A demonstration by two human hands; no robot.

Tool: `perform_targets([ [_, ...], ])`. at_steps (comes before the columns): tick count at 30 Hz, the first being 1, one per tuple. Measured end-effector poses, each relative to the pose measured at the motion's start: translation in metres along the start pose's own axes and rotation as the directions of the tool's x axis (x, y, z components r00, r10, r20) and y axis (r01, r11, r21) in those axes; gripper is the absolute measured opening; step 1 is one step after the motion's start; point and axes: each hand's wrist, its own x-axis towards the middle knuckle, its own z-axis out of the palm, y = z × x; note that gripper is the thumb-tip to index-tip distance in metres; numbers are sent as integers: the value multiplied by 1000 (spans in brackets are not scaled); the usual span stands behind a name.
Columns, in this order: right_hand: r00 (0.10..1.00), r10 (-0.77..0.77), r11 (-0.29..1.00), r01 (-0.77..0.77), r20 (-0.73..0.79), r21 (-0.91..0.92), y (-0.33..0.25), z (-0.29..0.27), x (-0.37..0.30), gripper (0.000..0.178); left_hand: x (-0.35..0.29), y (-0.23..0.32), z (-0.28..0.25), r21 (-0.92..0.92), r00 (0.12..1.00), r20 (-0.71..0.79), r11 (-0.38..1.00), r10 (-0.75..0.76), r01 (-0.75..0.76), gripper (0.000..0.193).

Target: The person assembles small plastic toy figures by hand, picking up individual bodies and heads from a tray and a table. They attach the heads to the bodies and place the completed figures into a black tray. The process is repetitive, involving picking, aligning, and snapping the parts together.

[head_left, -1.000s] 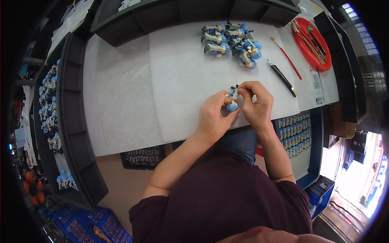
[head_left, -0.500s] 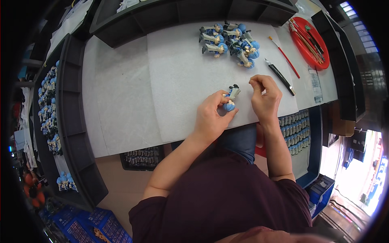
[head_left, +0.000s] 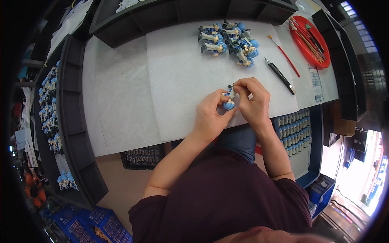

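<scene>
Gripping the small blue-haired plastic figurine [head_left: 229, 101] above the white counter [head_left: 178, 81], my left hand [head_left: 210, 115] steadies it; right hand [head_left: 253, 101] fingers pinch its top, best pressed squarely.

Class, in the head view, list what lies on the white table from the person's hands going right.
left hand → small blue-haired figurine → right hand → black-handled knife → red-handled brush → red tray

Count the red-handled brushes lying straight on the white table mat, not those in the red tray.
1. The red-handled brush lies on the white mat between the black-handled knife and the red tray. No others show on it.
</scene>
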Motion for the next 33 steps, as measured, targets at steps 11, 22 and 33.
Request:
perform_targets([
  [11,1000,-1,1000,1,31,2,-2,0,-6,9,-1,-7,0,-16,998,5,998,61,-61,34],
  [22,1000,-26,999,26,-18,-22,3,1,1,10,2,-3,2,-108,999,-32,994,11,-14,33],
  [33,979,-68,992,45,-190,-121,28,-22,23,8,-1,-2,-4,-147,996,35,986,-76,81,27],
])
